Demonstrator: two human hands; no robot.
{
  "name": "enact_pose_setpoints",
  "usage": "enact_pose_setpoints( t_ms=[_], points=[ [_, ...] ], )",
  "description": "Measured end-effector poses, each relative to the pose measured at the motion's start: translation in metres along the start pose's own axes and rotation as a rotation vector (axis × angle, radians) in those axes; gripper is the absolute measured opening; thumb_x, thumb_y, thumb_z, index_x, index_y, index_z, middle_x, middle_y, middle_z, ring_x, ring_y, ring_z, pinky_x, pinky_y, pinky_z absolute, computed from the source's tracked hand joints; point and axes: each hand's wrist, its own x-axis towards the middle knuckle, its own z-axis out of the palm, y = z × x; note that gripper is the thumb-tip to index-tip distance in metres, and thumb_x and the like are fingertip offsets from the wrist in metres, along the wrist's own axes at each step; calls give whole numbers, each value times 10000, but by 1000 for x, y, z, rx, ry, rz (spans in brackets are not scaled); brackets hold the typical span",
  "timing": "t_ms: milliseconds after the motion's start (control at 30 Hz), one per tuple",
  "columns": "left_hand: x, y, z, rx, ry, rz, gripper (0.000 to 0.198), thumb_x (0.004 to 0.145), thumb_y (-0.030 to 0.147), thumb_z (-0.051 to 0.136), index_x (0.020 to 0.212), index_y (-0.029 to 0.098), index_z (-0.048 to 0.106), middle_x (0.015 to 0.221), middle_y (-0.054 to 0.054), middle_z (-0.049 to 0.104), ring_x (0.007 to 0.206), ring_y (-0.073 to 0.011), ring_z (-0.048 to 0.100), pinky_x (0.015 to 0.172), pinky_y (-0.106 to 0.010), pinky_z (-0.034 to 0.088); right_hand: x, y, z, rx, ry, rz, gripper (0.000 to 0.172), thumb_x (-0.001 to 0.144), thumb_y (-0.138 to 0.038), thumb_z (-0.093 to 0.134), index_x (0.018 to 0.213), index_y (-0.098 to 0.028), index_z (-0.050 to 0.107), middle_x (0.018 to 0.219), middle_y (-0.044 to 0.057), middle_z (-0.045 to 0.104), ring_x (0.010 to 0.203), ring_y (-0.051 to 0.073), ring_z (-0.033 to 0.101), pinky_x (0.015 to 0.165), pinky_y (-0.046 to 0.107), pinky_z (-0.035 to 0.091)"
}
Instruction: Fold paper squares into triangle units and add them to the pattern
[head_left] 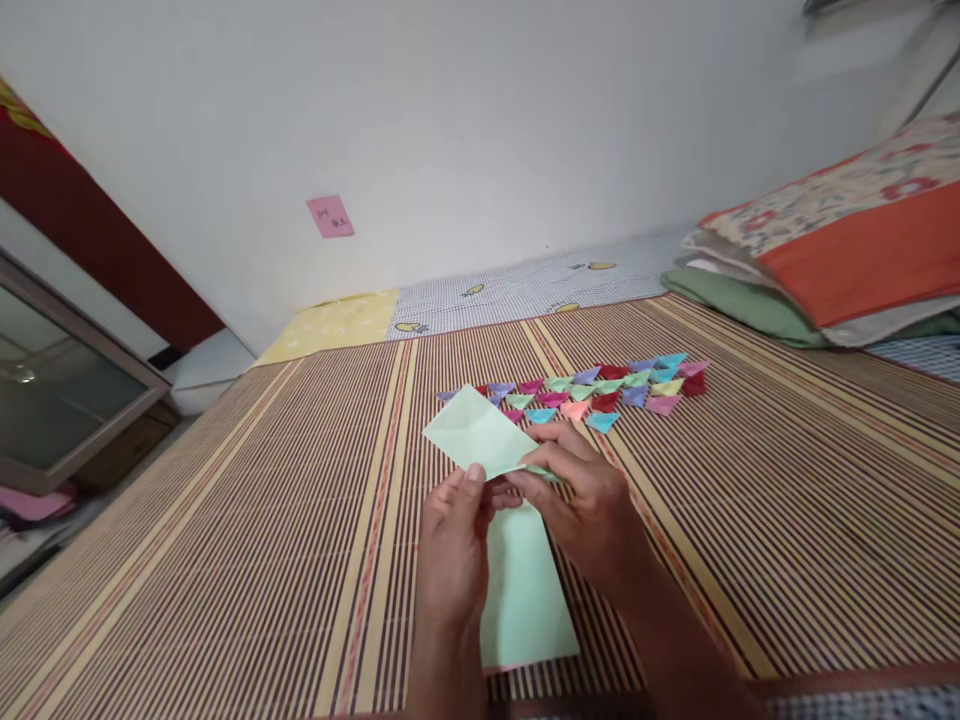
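Observation:
Between my two hands is a pale green sheet of paper (pixel 476 430), raised above the mat and turned so one corner points up. My left hand (pixel 454 540) pinches its lower edge, thumb on top. At the sheet's right corner, my right hand (pixel 581 490) grips the paper between thumb and fingers, where part of it looks folded. Below my hands lies another pale green paper (pixel 529 595), partly covered by them. Just beyond the held sheet, several small folded paper triangles (pixel 592 390) in many colours lie in rows.
A striped bamboo mat (pixel 300 540) covers the surface. At the right rear are folded bedding and an orange floral pillow (pixel 862 240). A pink note (pixel 330 216) is stuck on the white wall. On the left stands a glass-fronted cabinet (pixel 67 380).

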Motion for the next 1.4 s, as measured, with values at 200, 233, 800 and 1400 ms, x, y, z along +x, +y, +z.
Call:
enact_pose_setpoints(
  t_ms=[200,233,800,1400],
  points=[
    [-2,-3,0,57,-38,35,322,815,455,796,854,135,807,779,-102,795,820,-243,749,729,-317,575,3,-6,0,56,38,112,202,968,-184,600,766,-193,592,870,34,612,828,178,603,743,286,458],
    [-2,-5,-1,73,-34,40,316,828,451,787,854,136,805,780,-97,796,805,-231,746,728,-308,568,3,-6,0,47,49,116,206,963,-185,600,759,-195,579,854,30,606,810,177,592,733,288,452],
    [1,-11,-3,110,48,25,295,744,355,870,637,158,679,690,-68,763,753,-225,741,724,-319,561,0,6,-2,106,164,357,200,872,-315,717,748,-212,599,667,-25,599,606,147,556,587,271,459],
    [2,-11,7,-3,132,-8,264,619,296,925,714,118,754,673,-63,756,609,-139,684,603,-221,515,-1,2,0,-77,123,201,266,910,-279,645,669,-214,551,548,-63,491,481,105,413,488,238,330]
  ],
)
